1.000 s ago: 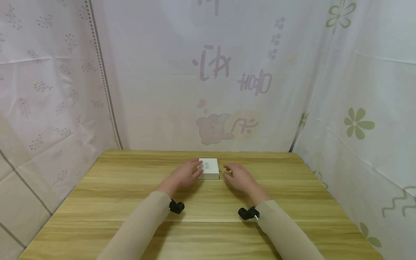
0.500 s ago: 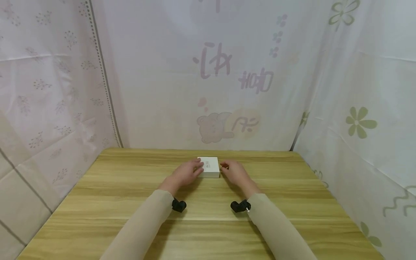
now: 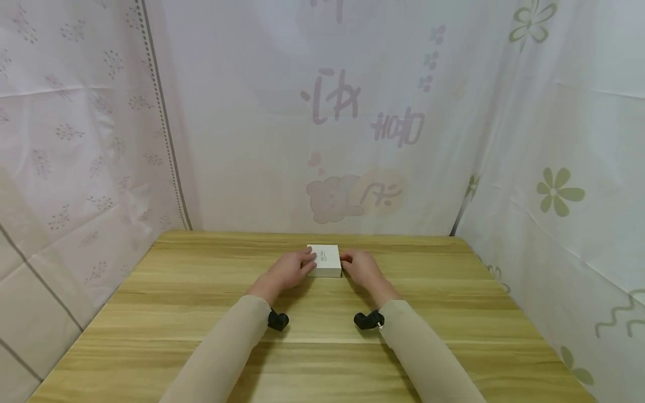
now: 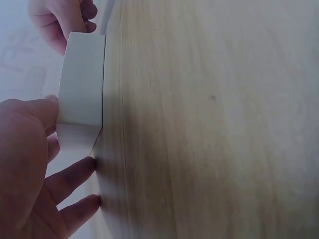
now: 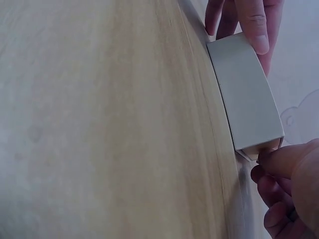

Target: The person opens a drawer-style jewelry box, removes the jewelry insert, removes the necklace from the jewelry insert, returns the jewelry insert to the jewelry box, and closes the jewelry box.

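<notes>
In the grip of the bare right hand (image 3: 364, 267), thumb and bent fingers are brought close together at the right end of a small white rectangular box, apparently of card (image 3: 328, 258); whether anything is pinched between them cannot be told. By the bare left hand (image 3: 289, 270), the box's left end is steadied: the thumb is laid along its upper near edge, with the fingers loosely extended and spread around the end.

The box is set flat near the far side of the wood-grained tabletop (image 3: 312, 330), between the hands. For this step, steady, light pressure from the left hand would seem best, so that the box is not tilted or its walls dented. At the right end, force is best applied level and in line with the box's length.

The right end face is largely covered by the thumb, and the fingertips behind it are hidden. The underside and far side cannot be seen, and the dark lettering (image 3: 323, 256) on the top is too small to be read. Both beige sleeves (image 3: 219, 347) are cut off at the lower border of the head view.
</notes>
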Motion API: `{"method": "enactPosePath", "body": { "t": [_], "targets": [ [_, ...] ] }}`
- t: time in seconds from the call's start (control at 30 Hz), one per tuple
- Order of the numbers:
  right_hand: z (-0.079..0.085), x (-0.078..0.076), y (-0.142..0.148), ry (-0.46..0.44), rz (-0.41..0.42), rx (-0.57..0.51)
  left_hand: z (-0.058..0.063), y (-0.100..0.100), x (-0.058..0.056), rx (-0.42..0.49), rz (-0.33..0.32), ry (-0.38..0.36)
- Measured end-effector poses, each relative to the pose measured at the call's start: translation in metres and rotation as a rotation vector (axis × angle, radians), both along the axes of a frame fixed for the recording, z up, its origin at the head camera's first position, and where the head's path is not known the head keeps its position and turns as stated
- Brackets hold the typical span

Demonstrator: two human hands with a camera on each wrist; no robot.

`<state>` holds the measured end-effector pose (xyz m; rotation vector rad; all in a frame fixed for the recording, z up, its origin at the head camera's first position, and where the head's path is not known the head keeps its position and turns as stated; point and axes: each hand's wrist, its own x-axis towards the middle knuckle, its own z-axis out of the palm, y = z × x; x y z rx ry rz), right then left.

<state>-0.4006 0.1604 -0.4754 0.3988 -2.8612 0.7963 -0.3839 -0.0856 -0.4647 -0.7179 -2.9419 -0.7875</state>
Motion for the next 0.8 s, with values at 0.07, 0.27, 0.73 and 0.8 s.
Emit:
{"method": "enactPosePath", "body": {
  "t": [0.07, 0.27, 0.73, 0.8],
  "targets": [
    [-0.0007, -0.0004, -0.0002, -0.007, -0.008, -0.006, -0.0007, 0.0001, 0.0000, -0.001, 0.002, -0.004],
    [-0.0009, -0.0014, -0.0017, -0.023, -0.026, -0.002, -0.0007, -0.0001, 0.0013, 0.009, 0.007, -0.017],
    [0.0022, -0.0006, -0.0035, -0.041, -0.055, 0.053, 0.0010, 0.0000, 0.0006, 0.011, 0.017, -0.018],
    [0.0018, -0.0010, -0.0035, -0.038, -0.053, 0.062, -0.0006, 0.0000, -0.0010, 0.009, 0.016, -0.013]
  ]
}}
